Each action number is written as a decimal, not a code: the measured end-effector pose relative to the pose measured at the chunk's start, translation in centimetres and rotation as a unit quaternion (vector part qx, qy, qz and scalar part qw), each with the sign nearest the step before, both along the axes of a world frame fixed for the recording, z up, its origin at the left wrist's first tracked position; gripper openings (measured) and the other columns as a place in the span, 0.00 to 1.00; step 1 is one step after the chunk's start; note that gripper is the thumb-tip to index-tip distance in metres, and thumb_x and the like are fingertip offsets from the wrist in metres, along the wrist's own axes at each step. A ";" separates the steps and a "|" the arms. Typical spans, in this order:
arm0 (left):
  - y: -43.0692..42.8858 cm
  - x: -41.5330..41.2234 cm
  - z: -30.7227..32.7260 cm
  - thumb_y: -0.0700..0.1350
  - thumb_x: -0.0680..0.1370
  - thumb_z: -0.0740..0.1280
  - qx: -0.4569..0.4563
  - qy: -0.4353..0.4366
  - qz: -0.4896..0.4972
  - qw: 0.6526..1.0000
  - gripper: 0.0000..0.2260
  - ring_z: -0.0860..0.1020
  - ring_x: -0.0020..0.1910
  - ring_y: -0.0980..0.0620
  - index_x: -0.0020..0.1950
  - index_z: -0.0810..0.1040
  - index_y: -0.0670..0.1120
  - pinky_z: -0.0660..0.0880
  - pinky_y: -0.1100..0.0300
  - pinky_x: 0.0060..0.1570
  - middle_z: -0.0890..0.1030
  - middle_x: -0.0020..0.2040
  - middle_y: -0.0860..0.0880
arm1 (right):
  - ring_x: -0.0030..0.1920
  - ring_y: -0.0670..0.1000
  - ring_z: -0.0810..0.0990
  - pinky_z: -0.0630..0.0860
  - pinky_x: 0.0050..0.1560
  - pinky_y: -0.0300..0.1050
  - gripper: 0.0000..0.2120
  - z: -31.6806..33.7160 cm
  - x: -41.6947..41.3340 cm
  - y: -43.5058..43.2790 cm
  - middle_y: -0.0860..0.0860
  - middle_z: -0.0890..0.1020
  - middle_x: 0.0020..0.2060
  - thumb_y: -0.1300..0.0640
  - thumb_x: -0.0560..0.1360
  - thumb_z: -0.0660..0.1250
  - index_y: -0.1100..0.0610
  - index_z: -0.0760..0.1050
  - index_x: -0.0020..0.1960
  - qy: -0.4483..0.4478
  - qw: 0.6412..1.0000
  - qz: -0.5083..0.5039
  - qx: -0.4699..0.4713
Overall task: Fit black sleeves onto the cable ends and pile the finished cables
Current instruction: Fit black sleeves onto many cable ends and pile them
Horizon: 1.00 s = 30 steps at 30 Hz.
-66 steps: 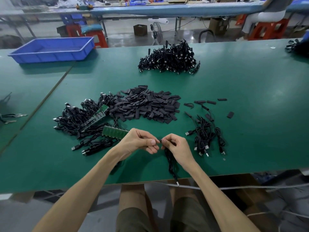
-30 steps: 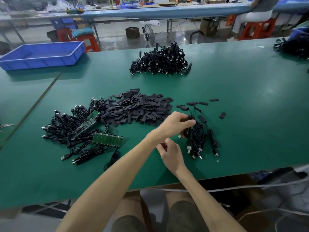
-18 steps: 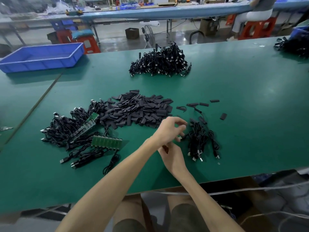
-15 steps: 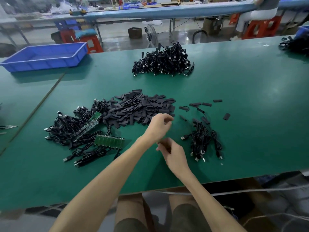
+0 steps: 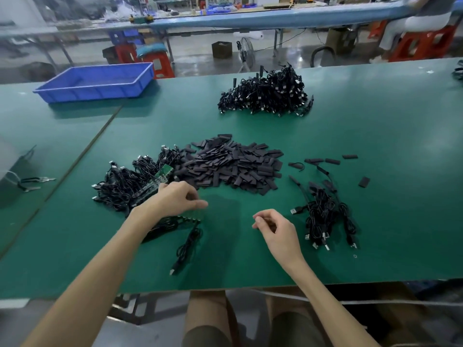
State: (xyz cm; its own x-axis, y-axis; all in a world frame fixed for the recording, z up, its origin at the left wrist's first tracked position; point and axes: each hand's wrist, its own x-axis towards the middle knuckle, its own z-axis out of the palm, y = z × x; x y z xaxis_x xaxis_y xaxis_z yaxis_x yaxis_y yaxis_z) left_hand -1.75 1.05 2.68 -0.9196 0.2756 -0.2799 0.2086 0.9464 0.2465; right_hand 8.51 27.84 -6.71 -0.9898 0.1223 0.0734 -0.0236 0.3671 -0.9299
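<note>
Both hands are empty, so the step in hand looks like fetching the next cable and sleeve. The left hand [image 5: 175, 199] hovers over the near side of the tangle of bare cables [image 5: 125, 184] on the left part of the bench [image 5: 400, 146], fingers loosely curled and gripping nothing that I can see. The right hand [image 5: 275, 229] hangs just above the bench toward its front edge, fingers loosely bent, with nothing between them.

The heap of black sleeves [image 5: 233, 166] lies in the middle, touching the bare cables. The small pile of sleeved cables [image 5: 323, 214] lies just right of the right hand, and a bigger pile [image 5: 265, 96] sits toward the far edge.

The next move, I judge, calls for drawing one cable free and picking one sleeve. A lone cable [image 5: 188, 246] by the front edge lies apart from the tangle and looks easiest to take. Green circuit boards [image 5: 162, 176] lie in the tangle, one partly beneath the left hand, so cables may snag there. Loose sleeves [image 5: 323, 160] lie scattered beyond the small pile. A blue tray [image 5: 97, 81] stands at the far left corner, and pliers [image 5: 37, 182] lie near the left edge.
</note>
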 end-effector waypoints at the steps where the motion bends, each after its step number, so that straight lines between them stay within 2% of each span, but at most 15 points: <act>1: -0.2 0.3 0.0 0.63 0.75 0.71 -0.002 -0.005 -0.009 1.000 0.10 0.79 0.48 0.58 0.46 0.82 0.58 0.60 0.50 0.61 0.83 0.44 0.61 | 0.45 0.40 0.84 0.79 0.47 0.34 0.04 0.0 0.0 0.0 0.36 0.85 0.41 0.56 0.82 0.69 0.47 0.80 0.50 0.002 1.000 0.000 0.001; 3: -0.1 0.7 -0.1 0.55 0.75 0.75 -0.001 0.011 -0.022 1.000 0.05 0.78 0.49 0.56 0.45 0.81 0.58 0.61 0.49 0.64 0.82 0.43 0.61 | 0.45 0.40 0.84 0.78 0.46 0.34 0.04 0.0 0.0 0.0 0.39 0.85 0.40 0.56 0.82 0.70 0.47 0.80 0.50 0.005 1.000 0.001 0.002; 5: 0.6 1.1 -0.2 0.49 0.76 0.75 0.006 0.019 -0.032 0.999 0.04 0.79 0.48 0.55 0.47 0.82 0.56 0.66 0.47 0.67 0.80 0.42 0.62 | 0.45 0.40 0.83 0.78 0.47 0.35 0.02 0.0 0.1 0.0 0.42 0.86 0.40 0.55 0.81 0.70 0.48 0.80 0.50 0.005 1.000 0.010 0.012; 8: 2.3 1.8 -0.3 0.47 0.77 0.73 0.066 0.002 -0.046 0.997 0.03 0.80 0.48 0.56 0.47 0.82 0.55 0.72 0.49 0.65 0.81 0.43 0.62 | 0.47 0.42 0.81 0.79 0.49 0.40 0.01 0.2 0.3 -0.2 0.46 0.84 0.45 0.52 0.80 0.71 0.47 0.80 0.52 0.001 0.999 0.029 0.037; 10: 3.9 2.5 -0.6 0.48 0.77 0.73 0.108 -0.004 -0.057 0.992 0.02 0.81 0.48 0.57 0.47 0.81 0.56 0.73 0.51 0.64 0.82 0.44 0.61 | 0.48 0.42 0.80 0.78 0.51 0.40 0.04 0.2 0.4 -0.3 0.45 0.82 0.47 0.50 0.80 0.72 0.46 0.80 0.54 -0.002 0.998 0.041 0.054; 14: 7.0 3.8 -1.6 0.52 0.77 0.71 0.122 0.021 -0.078 0.989 0.02 0.80 0.49 0.55 0.46 0.80 0.57 0.63 0.52 0.66 0.83 0.45 0.59 | 0.47 0.43 0.81 0.78 0.50 0.41 0.05 0.4 0.4 -0.3 0.45 0.83 0.46 0.51 0.79 0.73 0.47 0.81 0.54 -0.006 0.996 0.053 0.069; 17: 8.6 4.5 -2.2 0.53 0.77 0.70 0.140 0.035 -0.068 0.987 0.02 0.79 0.47 0.55 0.46 0.80 0.56 0.58 0.55 0.61 0.84 0.44 0.57 | 0.42 0.42 0.82 0.78 0.45 0.39 0.02 0.3 0.4 -0.2 0.44 0.85 0.40 0.57 0.78 0.73 0.51 0.82 0.50 -0.002 0.998 0.038 0.044; 19: 9.1 4.7 -2.4 0.53 0.77 0.70 0.142 0.043 -0.062 0.987 0.02 0.79 0.47 0.54 0.46 0.80 0.56 0.56 0.56 0.58 0.84 0.44 0.56 | 0.41 0.42 0.82 0.79 0.44 0.41 0.03 0.2 0.3 -0.1 0.44 0.84 0.38 0.58 0.78 0.73 0.51 0.81 0.49 -0.001 0.999 0.028 0.044; 24: 9.4 5.0 -2.4 0.52 0.77 0.70 0.146 0.057 -0.045 0.987 0.03 0.79 0.46 0.54 0.46 0.80 0.55 0.55 0.57 0.57 0.84 0.43 0.56 | 0.42 0.40 0.83 0.77 0.44 0.36 0.06 0.1 0.2 -0.3 0.40 0.85 0.39 0.56 0.78 0.73 0.45 0.80 0.48 -0.001 0.999 0.026 0.043; 27: 9.6 5.3 -2.5 0.52 0.77 0.70 0.147 0.056 -0.037 0.987 0.03 0.78 0.46 0.55 0.47 0.81 0.54 0.56 0.55 0.59 0.84 0.43 0.56 | 0.39 0.40 0.81 0.76 0.41 0.35 0.03 0.1 0.2 -0.3 0.42 0.84 0.37 0.52 0.77 0.74 0.48 0.81 0.46 -0.012 0.998 0.028 0.051; 30: 10.0 5.7 -2.7 0.51 0.76 0.71 0.145 0.066 -0.026 0.987 0.03 0.77 0.44 0.58 0.47 0.81 0.53 0.57 0.55 0.59 0.83 0.43 0.56 | 0.37 0.40 0.79 0.72 0.37 0.33 0.08 0.2 0.2 -0.2 0.43 0.83 0.35 0.48 0.76 0.75 0.48 0.79 0.43 -0.024 0.998 0.022 0.056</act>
